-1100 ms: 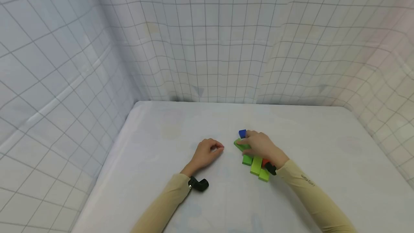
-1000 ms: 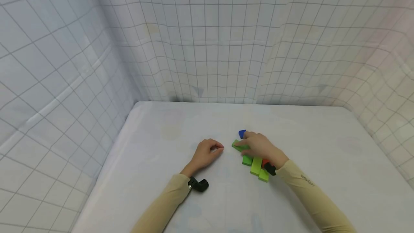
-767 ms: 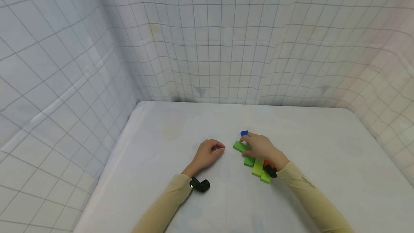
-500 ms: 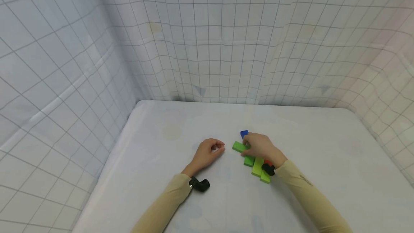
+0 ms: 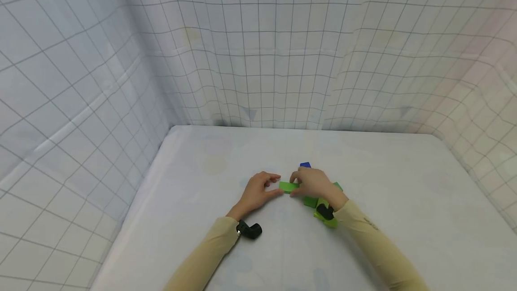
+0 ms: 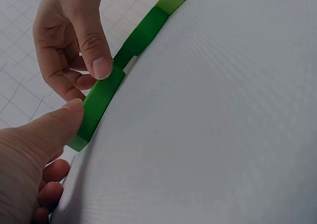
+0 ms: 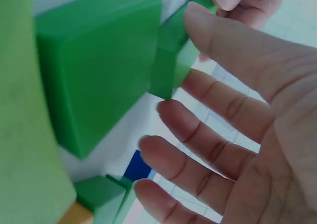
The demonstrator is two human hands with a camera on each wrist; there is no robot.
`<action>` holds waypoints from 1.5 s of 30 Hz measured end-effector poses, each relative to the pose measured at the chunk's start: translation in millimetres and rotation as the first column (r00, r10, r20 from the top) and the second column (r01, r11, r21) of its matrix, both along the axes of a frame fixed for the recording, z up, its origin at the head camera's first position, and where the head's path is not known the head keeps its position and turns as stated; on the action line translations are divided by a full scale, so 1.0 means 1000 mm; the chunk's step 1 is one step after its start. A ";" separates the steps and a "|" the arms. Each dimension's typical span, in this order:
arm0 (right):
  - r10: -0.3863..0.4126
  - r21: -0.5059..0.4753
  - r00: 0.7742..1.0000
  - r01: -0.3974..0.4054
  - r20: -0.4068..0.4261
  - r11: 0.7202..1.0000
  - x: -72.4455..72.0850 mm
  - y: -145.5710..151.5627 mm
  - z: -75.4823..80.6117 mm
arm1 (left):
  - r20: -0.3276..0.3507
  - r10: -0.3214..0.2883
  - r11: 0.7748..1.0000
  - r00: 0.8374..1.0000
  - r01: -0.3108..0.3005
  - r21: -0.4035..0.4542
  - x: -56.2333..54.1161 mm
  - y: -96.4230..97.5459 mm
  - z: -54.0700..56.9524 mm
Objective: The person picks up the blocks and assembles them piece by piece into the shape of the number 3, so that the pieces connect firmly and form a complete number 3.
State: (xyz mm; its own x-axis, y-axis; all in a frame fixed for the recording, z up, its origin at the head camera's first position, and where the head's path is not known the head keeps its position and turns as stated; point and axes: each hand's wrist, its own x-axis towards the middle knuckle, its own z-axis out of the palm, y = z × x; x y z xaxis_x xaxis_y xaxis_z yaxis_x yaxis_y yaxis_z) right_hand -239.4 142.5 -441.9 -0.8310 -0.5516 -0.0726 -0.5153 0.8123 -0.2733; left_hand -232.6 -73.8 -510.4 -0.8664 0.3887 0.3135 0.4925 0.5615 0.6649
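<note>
A bright green rectangular block (image 5: 287, 187) lies on the table between both hands. My right hand (image 5: 316, 183) pinches its right part between thumb and index finger; in the right wrist view the other fingers (image 7: 198, 164) spread loosely beside it. My left hand (image 5: 255, 191) is at the block's left end. In the left wrist view its thumb (image 6: 67, 117) touches the block's side, while its other fingers appear curved and apart from the block. A second green block (image 7: 101, 75) sits under the right hand, partly hidden in the head view.
Beyond the right hand is a blue block (image 5: 305, 165). Yellow-green blocks (image 5: 325, 220) and another green piece (image 5: 338, 186) lie around the right wrist; an orange piece (image 7: 77, 214) shows in the right wrist view. Grid-patterned curtains (image 5: 258, 57) surround the white table (image 5: 210, 160).
My right hand has moved left and turned the green block roughly level, bringing its end to the left hand. The left thumb has extended slightly to touch it.
</note>
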 end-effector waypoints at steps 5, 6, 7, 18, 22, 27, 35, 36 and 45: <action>-0.034 0.021 0.999 0.034 -0.011 0.999 0.001 0.007 -0.001 | -0.015 0.003 1.000 1.000 -0.003 -0.019 0.000 0.000 0.000; -0.032 0.019 0.999 0.032 -0.013 0.999 0.000 0.008 -0.002 | -0.016 0.007 1.000 1.000 -0.007 -0.025 -0.001 -0.001 -0.001; -0.025 0.013 1.000 0.025 -0.013 1.000 0.000 0.008 -0.002 | -0.016 0.011 0.999 1.000 -0.011 -0.033 -0.001 -0.001 -0.001; 0.003 -0.001 1.000 -0.003 -0.028 1.000 0.000 0.002 -0.006 | 0.003 -0.011 0.999 1.000 0.011 -0.048 -0.002 -0.003 -0.003; -0.055 -0.005 0.998 0.055 -0.023 0.998 0.007 0.002 -0.004 | 0.021 -0.027 0.999 0.999 0.028 -0.045 -0.005 -0.005 -0.004; -0.069 0.025 0.997 0.070 -0.015 0.997 0.021 0.008 -0.005 | 0.066 -0.029 0.999 0.997 0.031 -0.040 -0.006 -0.008 -0.004; -0.027 -0.001 0.999 0.027 -0.019 1.000 0.029 0.028 -0.006 | 0.070 -0.025 0.998 0.997 0.028 -0.053 -0.007 -0.008 -0.002; -0.025 -0.011 1.000 0.025 -0.018 1.000 0.029 0.030 -0.006 | 0.068 -0.025 0.998 0.997 0.029 -0.053 -0.007 -0.008 -0.002; -0.049 -0.024 0.999 0.049 0.018 0.998 0.022 0.049 -0.007 | 0.061 -0.031 0.998 0.998 0.034 -0.052 -0.007 -0.008 -0.002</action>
State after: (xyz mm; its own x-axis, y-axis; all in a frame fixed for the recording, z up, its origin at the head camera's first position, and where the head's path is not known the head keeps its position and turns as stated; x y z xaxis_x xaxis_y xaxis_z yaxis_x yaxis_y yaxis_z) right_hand -217.3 191.8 -448.5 -0.8558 -0.5121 -0.0738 -0.4702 0.8293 -0.3019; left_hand -239.9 -81.3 -512.1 -0.8695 0.4321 0.2392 0.4713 0.5811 0.6635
